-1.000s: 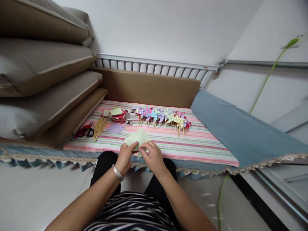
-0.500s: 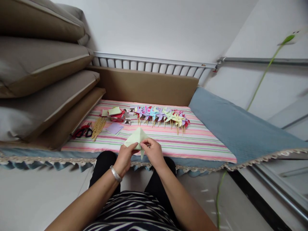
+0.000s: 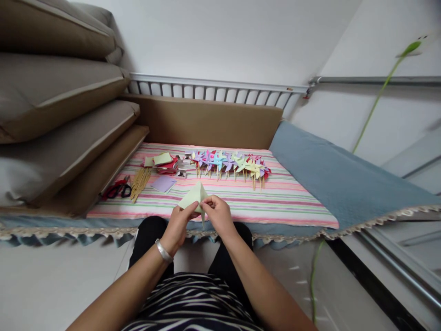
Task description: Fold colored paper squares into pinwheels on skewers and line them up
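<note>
Both my hands hold a pale green paper square (image 3: 193, 198) above the near edge of a striped cloth (image 3: 282, 202). My left hand (image 3: 179, 225), with a silver bracelet at the wrist, pinches the paper's lower left part. My right hand (image 3: 217, 216) pinches a folded flap at its centre. A corner of the paper points up and away from me. Further back on the cloth lies a row of finished paper pinwheels (image 3: 229, 163) in several colours on wooden sticks.
At the left of the cloth lie red-handled scissors (image 3: 115, 189), a bundle of wooden sticks (image 3: 139, 181), a purple paper square (image 3: 163, 184) and a stack of coloured paper (image 3: 163, 163). Brown cushions (image 3: 51, 115) are stacked at the left. A blue blanket (image 3: 337, 179) covers the right.
The paper has been folded in tighter between my fingers and its upper corner stands more upright. My hands have risen slightly. The view has shifted a little.
</note>
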{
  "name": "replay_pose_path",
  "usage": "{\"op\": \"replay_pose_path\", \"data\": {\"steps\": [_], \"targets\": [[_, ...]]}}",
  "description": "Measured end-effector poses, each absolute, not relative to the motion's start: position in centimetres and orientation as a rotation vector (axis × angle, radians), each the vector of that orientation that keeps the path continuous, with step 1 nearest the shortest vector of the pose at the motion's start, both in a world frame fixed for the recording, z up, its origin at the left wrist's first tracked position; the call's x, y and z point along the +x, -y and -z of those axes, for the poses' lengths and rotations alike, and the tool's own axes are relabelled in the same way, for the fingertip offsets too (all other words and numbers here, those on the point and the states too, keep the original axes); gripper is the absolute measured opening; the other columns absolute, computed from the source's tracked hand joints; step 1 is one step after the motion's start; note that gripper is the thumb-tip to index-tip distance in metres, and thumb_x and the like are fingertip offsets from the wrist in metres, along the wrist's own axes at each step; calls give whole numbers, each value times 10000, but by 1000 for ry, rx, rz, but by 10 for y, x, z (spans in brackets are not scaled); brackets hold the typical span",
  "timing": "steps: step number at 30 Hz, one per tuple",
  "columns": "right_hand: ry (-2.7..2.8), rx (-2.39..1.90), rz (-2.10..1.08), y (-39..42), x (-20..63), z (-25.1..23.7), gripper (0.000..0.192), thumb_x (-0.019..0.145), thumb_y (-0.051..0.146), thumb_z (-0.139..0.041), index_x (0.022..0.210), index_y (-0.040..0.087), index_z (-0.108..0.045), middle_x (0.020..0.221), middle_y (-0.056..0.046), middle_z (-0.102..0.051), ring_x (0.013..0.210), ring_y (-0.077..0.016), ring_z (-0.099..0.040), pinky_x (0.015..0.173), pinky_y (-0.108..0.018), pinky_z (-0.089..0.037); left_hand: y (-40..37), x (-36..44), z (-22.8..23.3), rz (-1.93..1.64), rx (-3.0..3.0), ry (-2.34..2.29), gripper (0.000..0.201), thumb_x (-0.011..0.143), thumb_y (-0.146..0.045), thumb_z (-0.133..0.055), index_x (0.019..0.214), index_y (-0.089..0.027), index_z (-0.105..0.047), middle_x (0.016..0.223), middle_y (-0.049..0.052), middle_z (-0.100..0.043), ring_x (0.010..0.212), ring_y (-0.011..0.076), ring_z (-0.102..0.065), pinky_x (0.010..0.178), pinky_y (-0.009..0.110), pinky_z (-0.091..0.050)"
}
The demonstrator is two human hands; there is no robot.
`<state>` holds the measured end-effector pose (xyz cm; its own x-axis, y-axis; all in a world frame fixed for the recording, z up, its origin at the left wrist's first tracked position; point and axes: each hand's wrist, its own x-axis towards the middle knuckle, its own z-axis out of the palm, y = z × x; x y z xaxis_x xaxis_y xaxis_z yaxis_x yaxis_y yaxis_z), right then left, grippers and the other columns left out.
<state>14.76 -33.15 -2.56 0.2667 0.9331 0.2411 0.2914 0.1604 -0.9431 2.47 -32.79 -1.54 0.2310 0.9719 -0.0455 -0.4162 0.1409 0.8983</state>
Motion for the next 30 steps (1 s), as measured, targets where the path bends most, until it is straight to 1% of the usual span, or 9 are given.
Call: {"op": "replay_pose_path", "data": {"steps": [5, 11, 14, 16, 18, 21, 23, 27, 30], "targets": [[1250, -1370, -715, 329, 145, 25, 90, 695, 282, -566, 663, 200, -588, 612, 11, -609, 598, -152, -577, 556, -259, -460, 326, 25, 13, -1174, 1065, -856, 312, 634, -270, -725, 915, -137, -703, 891, 74, -712, 811, 182, -619, 716, 267, -463], [1284, -1374, -725, 332, 143, 23, 105, 703, 285, -572, 661, 194, -605, 616, 6, -622, 616, -159, -590, 603, -277, -480, 319, 23, 21, -1225, 1014, -964, 368, 592, -255, -725, 943, -149, -697, 828, 46, -721, 711, 165, -617, 640, 257, -457], [1279, -1385, -679, 335, 150, 18, 121, 715, 279, -572, 769, 189, -632, 744, -25, -662, 716, -175, -611, 697, -312, -491, 319, 20, 21, -1219, 977, -969, 359, 582, -241, -720, 927, -144, -698, 833, 56, -721, 686, 161, -617, 617, 253, -457], [1249, -1399, -626, 335, 157, 14, 216, 698, 278, -602, 892, 188, -633, 910, -59, -672, 856, -202, -613, 773, -342, -482, 319, 19, 20, -1196, 961, -946, 346, 590, -230, -711, 925, -145, -696, 855, 64, -721, 712, 169, -627, 635, 258, -466], [1208, -1380, -706, 334, 163, 11, 360, 666, 279, -643, 1014, 196, -608, 1011, -75, -661, 921, -223, -611, 781, -357, -486, 320, 18, 19, -1164, 953, -917, 362, 594, -231, -705, 947, -147, -691, 881, 73, -721, 746, 186, -637, 662, 276, -478], [1153, -1284, -1058, 330, 164, 10, 530, 632, 272, -670, 1143, 212, -539, 967, -59, -679, 819, -217, -645, 677, -337, -514, 319, 19, 19, -1138, 964, -913, 383, 591, -237, -703, 961, -140, -686, 866, 81, -722, 726, 196, -640, 659, 294, -482], [1148, -1243, -1143, 328, 161, 10, 537, 607, 237, -673, 1128, 207, -544, 961, -46, -681, 804, -209, -646, 667, -319, -511, 319, 20, 19, -1136, 972, -943, 347, 583, -229, -704, 915, -130, -694, 819, 76, -721, 682, 185, -633, 628, 280, -470], [1166, -1246, -1042, 324, 154, 10, 462, 572, 179, -659, 1030, 185, -597, 964, -36, -684, 843, -200, -631, 728, -300, -489, 319, 21, 23, -1141, 928, -952, 326, 566, -218, -716, 879, -131, -693, 785, 58, -716, 657, 162, -619, 602, 250, -443], [1120, -1246, -1070, 323, 150, 13, 451, 578, 193, -650, 1025, 178, -595, 921, -37, -691, 801, -202, -633, 685, -302, -496, 319, 21, 29, -1108, 858, -924, 320, 569, -243, -725, 861, -117, -682, 734, 54, -702, 611, 147, -598, 593, 250, -431]]}}
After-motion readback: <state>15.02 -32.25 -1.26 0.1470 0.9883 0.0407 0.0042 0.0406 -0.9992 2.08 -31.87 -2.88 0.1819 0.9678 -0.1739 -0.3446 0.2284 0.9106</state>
